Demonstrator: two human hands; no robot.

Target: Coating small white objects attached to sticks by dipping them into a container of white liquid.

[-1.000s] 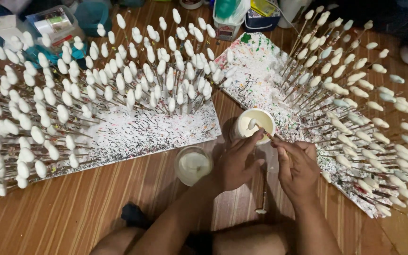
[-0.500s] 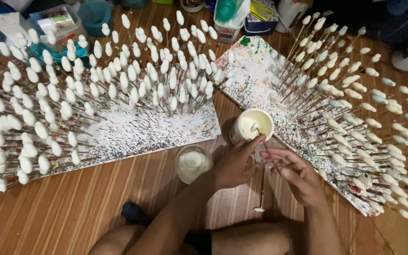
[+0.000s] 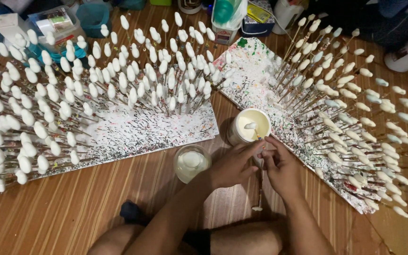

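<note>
Stick (image 3: 256, 134) pinched between both hands — white tip over cup (image 3: 242, 137).

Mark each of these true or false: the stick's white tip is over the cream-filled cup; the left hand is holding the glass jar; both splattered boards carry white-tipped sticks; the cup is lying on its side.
1. The stick's white tip is over the cream-filled cup. True.
2. The left hand is holding the glass jar. False: the jar stands apart on the wooden floor, and both the left hand and the right hand are at the stick.
3. Both splattered boards carry white-tipped sticks. True: the left board and the right board are full of them.
4. The cup is lying on its side. False: it stands upright, open side up.
</note>
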